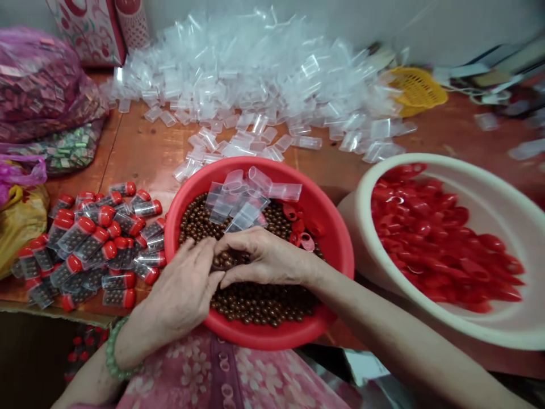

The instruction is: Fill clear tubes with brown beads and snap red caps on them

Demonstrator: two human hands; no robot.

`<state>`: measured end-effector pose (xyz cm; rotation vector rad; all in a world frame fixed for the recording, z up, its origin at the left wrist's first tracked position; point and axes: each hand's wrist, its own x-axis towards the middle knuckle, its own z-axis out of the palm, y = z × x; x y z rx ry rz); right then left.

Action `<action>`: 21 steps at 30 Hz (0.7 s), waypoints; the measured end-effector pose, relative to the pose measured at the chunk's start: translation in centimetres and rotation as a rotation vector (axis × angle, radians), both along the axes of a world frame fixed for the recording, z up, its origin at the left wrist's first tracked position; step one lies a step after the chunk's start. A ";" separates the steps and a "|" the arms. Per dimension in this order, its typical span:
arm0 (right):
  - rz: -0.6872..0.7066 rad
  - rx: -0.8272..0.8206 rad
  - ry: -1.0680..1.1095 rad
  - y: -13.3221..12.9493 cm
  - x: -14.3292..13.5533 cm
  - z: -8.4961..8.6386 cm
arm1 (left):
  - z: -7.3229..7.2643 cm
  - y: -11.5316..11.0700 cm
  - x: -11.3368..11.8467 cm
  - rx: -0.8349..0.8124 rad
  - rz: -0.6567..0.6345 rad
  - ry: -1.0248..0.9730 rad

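Both hands meet over a red basin [347, 250] of small shiny brown balls [264, 304]. My left hand [179, 289], palm down with a green bead bracelet [113, 349] at its wrist, curls its fingers at the meeting point. My right hand [264, 258] pinches from the other side, thumb and forefinger bent. Between them shows part of what looks like a clear plastic tube [230, 258] with brown balls in it, mostly covered by fingers. Empty clear tubes [242, 199] lie on the balls at the basin's far side. Several red caps [300, 221] rest at the right inside.
Filled, red-capped tubes [93, 241] are heaped at left. A white basin [361, 227] of red caps [434, 238] stands right. Behind spreads a large pile of clear tubes [255, 74], beside a yellow basket [417, 91]. Bags of small pieces [42, 85] sit far left.
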<state>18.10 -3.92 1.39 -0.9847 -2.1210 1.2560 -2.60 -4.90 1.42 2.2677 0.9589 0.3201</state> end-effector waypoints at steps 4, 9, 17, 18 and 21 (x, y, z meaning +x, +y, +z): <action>-0.104 -0.026 0.008 -1.0 0.4 0.3 | -0.1 -0.1 1.3 -0.274 0.048 -0.199; -0.229 0.001 0.052 -1.8 0.8 0.1 | -0.4 0.5 1.6 -0.395 0.055 -0.299; -0.286 0.224 0.104 -2.0 0.8 0.1 | -0.3 1.3 1.3 -0.538 0.052 -0.377; -0.316 0.219 0.106 -2.2 1.0 0.1 | -0.3 1.3 1.3 -0.558 0.078 -0.397; -0.363 0.183 0.042 -2.9 1.9 0.1 | -0.5 1.2 1.4 -0.664 0.149 -0.498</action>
